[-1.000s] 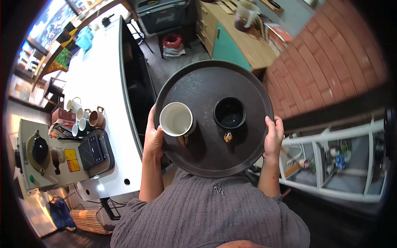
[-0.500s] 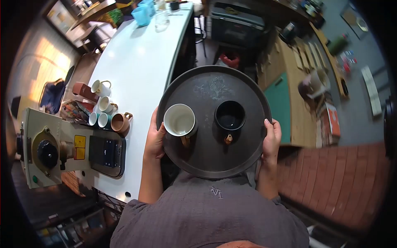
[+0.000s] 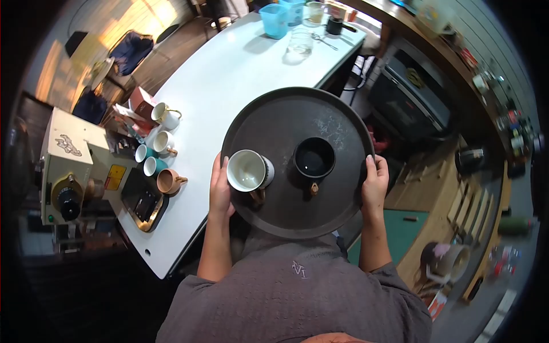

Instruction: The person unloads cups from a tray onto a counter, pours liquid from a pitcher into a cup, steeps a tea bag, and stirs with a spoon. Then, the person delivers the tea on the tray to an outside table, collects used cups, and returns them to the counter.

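A round dark brown tray is held level in front of my chest. My left hand grips its left rim, thumb on top. On the opposite rim, my right hand holds it the same way. Two mugs stand upright on the tray: a white mug near my left hand and a black mug right of the middle. Both have wood-coloured handles pointing toward me. The white one looks empty inside; whether the glossy black one holds liquid, I cannot tell.
Left of the tray is a white counter carrying several mugs and a beige grinder-like machine. Blue containers and a clear glass stand at its far end. A wooden cabinet with a green door is at right.
My body has turned left with the tray, so the counter's far end now lies more directly ahead and the cabinet has shifted right and down. Both mugs remain on the tray.
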`<state>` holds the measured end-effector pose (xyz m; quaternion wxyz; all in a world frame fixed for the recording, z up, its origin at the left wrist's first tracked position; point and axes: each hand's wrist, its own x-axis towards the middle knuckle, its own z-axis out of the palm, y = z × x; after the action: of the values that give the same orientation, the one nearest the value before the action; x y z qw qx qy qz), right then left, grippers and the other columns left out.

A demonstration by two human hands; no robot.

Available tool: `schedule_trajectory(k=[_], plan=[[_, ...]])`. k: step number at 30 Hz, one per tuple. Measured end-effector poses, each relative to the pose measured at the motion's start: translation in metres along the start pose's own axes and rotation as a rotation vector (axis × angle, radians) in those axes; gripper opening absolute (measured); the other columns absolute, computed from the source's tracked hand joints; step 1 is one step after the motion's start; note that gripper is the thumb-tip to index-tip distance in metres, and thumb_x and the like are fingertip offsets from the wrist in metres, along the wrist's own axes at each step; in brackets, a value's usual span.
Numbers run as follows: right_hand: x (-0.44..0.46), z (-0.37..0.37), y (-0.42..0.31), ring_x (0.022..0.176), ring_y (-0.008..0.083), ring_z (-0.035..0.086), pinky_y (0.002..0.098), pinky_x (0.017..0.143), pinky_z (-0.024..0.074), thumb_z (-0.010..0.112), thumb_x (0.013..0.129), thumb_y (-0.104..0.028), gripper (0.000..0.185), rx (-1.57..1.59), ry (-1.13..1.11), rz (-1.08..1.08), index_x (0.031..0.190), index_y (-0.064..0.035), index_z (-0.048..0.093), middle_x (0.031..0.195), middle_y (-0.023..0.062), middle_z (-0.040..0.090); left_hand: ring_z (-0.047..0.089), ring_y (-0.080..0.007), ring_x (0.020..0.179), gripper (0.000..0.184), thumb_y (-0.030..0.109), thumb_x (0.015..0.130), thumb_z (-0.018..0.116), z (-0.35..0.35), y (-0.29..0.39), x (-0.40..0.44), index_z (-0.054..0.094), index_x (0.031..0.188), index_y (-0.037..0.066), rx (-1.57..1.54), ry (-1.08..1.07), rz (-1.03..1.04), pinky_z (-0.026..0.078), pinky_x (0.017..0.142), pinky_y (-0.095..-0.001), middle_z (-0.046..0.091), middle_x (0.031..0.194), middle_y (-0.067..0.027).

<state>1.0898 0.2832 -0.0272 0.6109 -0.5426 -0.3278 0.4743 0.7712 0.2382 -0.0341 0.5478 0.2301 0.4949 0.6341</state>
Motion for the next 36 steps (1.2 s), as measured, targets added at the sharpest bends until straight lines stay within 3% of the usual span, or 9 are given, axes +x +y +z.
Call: schedule_trajectory(k=[4, 13, 15, 17, 18, 22, 27, 29, 36], plan=[[0.076, 0.024, 0.018, 0.067, 0.0016, 0.044, 0.0180, 0.061, 0.0367, 0.052, 0.099, -0.019, 0.016, -0.089, -0.133, -0.033, 0.099, -0.0038, 0.057, 0.076, -0.0056, 0.053, 0.058, -0.0135, 0.105, 0.033, 0.014, 0.101, 0.043, 0.007, -0.009, 0.034, 0.048, 0.130, 0.000, 0.016, 0.062, 0.105, 0.047, 0.091, -0.0283, 0.061, 0.116, -0.0091], [0.203, 0.107, 0.072, 0.069, 0.0016, 0.044, 0.0190, 0.061, 0.0365, 0.052, 0.099, -0.018, 0.018, -0.231, -0.293, -0.054, 0.100, -0.0008, 0.059, 0.079, -0.0043, 0.054, 0.061, -0.0153, 0.101, 0.035, 0.003, 0.094, 0.049, -0.013, -0.025, 0.143, 0.050, 0.128, -0.005, 0.347, 0.311, 0.134, 0.048, 0.087, -0.0284, 0.064, 0.112, -0.0111], [0.225, 0.127, 0.080, 0.075, 0.0066, 0.053, 0.0229, 0.068, 0.0425, 0.052, 0.098, -0.018, 0.021, -0.354, -0.306, -0.121, 0.102, 0.0019, 0.059, 0.082, 0.0011, 0.060, 0.061, -0.0148, 0.096, 0.038, 0.005, 0.092, 0.055, -0.024, -0.031, 0.168, 0.052, 0.127, -0.007, 0.331, 0.322, 0.145, 0.048, 0.084, -0.0279, 0.063, 0.107, -0.0087], [0.247, 0.143, 0.089, 0.079, 0.0096, 0.056, 0.0255, 0.072, 0.0449, 0.052, 0.098, -0.019, 0.024, -0.486, -0.292, -0.135, 0.102, 0.0026, 0.060, 0.084, 0.0047, 0.063, 0.057, -0.0128, 0.084, 0.038, 0.008, 0.088, 0.061, -0.053, -0.052, 0.197, 0.057, 0.123, -0.006, 0.573, 0.411, 0.155, 0.047, 0.077, -0.0266, 0.061, 0.096, -0.0053], [0.255, 0.151, 0.089, 0.079, 0.0120, 0.058, 0.0268, 0.073, 0.0456, 0.053, 0.097, -0.020, 0.025, -0.535, -0.301, -0.114, 0.102, 0.0028, 0.060, 0.083, 0.0079, 0.064, 0.051, -0.0120, 0.074, 0.038, 0.010, 0.084, 0.067, -0.041, -0.042, 0.206, 0.060, 0.119, -0.004, 0.571, 0.427, 0.184, 0.045, 0.069, -0.0262, 0.058, 0.086, -0.0041], [0.288, 0.182, 0.099, 0.082, 0.0194, 0.063, 0.0311, 0.076, 0.0479, 0.053, 0.096, -0.019, 0.026, -0.651, -0.340, -0.135, 0.106, 0.0038, 0.060, 0.088, 0.0147, 0.067, 0.048, -0.0129, 0.065, 0.026, 0.007, 0.081, 0.068, -0.060, -0.055, 0.245, 0.064, 0.104, -0.004, 0.835, 0.473, 0.246, 0.041, 0.058, -0.0295, 0.054, 0.072, -0.0062], [0.315, 0.218, 0.110, 0.091, 0.0288, 0.067, 0.0346, 0.080, 0.0494, 0.054, 0.094, -0.017, 0.030, -0.713, -0.439, -0.205, 0.114, 0.0048, 0.059, 0.098, 0.0218, 0.068, 0.047, -0.0120, 0.063, 0.019, 0.005, 0.082, 0.067, -0.060, -0.047, 0.262, 0.064, 0.098, -0.003, 0.772, 0.507, 0.250, 0.040, 0.057, -0.0293, 0.053, 0.069, -0.0054], [0.322, 0.231, 0.113, 0.095, 0.0319, 0.066, 0.0353, 0.082, 0.0490, 0.056, 0.093, -0.015, 0.032, -0.689, -0.485, -0.162, 0.115, 0.0065, 0.057, 0.101, 0.0246, 0.067, 0.048, -0.0102, 0.063, 0.018, 0.006, 0.083, 0.067, -0.045, -0.036, 0.265, 0.065, 0.099, -0.002, 0.408, 0.560, 0.196, 0.041, 0.057, -0.0277, 0.055, 0.071, -0.0034], [0.344, 0.262, 0.104, 0.102, 0.0402, 0.063, 0.0398, 0.088, 0.0479, 0.059, 0.089, -0.015, 0.040, -0.700, -0.670, -0.228, 0.120, 0.0102, 0.053, 0.105, 0.0303, 0.064, 0.045, -0.0052, 0.062, 0.025, 0.004, 0.081, 0.071, -0.079, -0.069, 0.269, 0.068, 0.104, -0.004, 0.580, 0.822, 0.235, 0.038, 0.056, -0.0237, 0.053, 0.072, 0.0040]])
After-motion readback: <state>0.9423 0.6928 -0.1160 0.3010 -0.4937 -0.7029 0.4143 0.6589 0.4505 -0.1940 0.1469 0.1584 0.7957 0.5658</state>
